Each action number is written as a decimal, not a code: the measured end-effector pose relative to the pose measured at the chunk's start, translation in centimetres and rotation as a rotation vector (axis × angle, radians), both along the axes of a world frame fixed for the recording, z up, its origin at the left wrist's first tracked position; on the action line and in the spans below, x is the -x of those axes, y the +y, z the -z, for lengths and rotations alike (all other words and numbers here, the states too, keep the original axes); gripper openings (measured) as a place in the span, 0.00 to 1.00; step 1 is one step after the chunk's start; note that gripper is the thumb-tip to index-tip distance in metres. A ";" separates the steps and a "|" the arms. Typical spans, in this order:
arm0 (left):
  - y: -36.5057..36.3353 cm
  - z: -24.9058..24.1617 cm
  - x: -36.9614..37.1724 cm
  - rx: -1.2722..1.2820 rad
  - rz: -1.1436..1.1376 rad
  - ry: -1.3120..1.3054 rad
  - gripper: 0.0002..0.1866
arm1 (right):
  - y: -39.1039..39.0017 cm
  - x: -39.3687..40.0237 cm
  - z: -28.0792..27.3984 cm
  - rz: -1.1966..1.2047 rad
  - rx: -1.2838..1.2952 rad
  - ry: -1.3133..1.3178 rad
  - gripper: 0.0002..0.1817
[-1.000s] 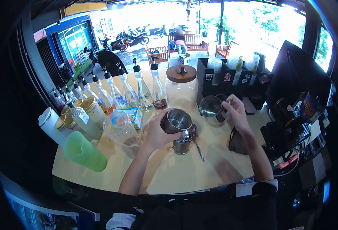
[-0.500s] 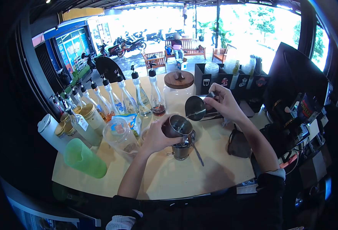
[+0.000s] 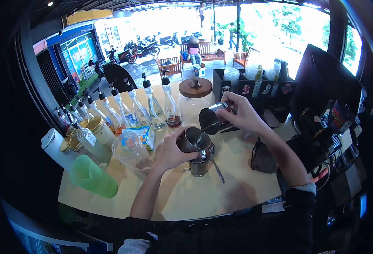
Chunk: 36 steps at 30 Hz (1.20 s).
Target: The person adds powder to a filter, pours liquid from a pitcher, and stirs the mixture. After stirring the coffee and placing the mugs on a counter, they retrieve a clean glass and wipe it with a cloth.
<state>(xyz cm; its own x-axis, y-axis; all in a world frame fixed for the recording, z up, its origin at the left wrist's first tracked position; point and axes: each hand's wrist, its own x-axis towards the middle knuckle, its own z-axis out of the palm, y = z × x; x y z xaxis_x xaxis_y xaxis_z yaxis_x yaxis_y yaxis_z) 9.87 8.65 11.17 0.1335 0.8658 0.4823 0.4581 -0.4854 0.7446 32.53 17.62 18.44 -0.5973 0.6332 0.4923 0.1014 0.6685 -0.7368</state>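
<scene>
My left hand [image 3: 169,151] is wrapped round a metal cup [image 3: 197,137], its mouth tilted up toward me. My right hand [image 3: 241,113] grips a steel pitcher [image 3: 210,120], tipped with its lip just above the cup. A thin stream appears to run from the pitcher into the cup. Directly below the held cup, a small metal vessel [image 3: 199,170] stands on the table, its top partly hidden. Beside it lies a long-handled spoon [image 3: 219,171]. A clear plastic jug [image 3: 129,152] stands left of my left hand.
Several pump bottles [image 3: 156,110] line the table's [image 3: 173,203] far left edge. A lidded glass jar [image 3: 195,106] stands behind the pitcher. A green jug [image 3: 91,175] is at left, a dark pouch [image 3: 263,158] at right. A black cup holder [image 3: 254,89] stands at the back.
My right hand has moved slightly left and tipped the pitcher over the cup. A thin stream now shows at its lip. My left hand has barely moved.
</scene>
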 end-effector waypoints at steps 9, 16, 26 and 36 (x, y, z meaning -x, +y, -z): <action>-0.1 0.4 -0.2 -0.003 0.022 -0.040 0.39 | -0.9 0.3 -1.1 0.044 -0.144 -0.051 0.11; -0.5 0.5 -0.8 0.006 0.004 -0.067 0.40 | -1.3 1.1 -1.6 0.044 -0.176 -0.047 0.12; -0.6 1.3 -1.3 0.039 -0.083 -0.109 0.42 | -1.4 2.4 -2.2 0.039 -0.171 -0.099 0.11; -0.4 1.4 -1.2 -0.008 -0.049 -0.158 0.41 | -0.9 2.1 -2.1 0.077 -0.196 -0.087 0.09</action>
<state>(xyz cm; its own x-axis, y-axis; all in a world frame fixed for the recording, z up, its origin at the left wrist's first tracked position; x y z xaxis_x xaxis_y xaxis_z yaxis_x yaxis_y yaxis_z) 11.03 8.20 9.82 0.0135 0.8657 0.5004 0.3587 -0.4714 0.8057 30.40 16.74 20.58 -0.5964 0.5762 0.5589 0.2157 0.7857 -0.5799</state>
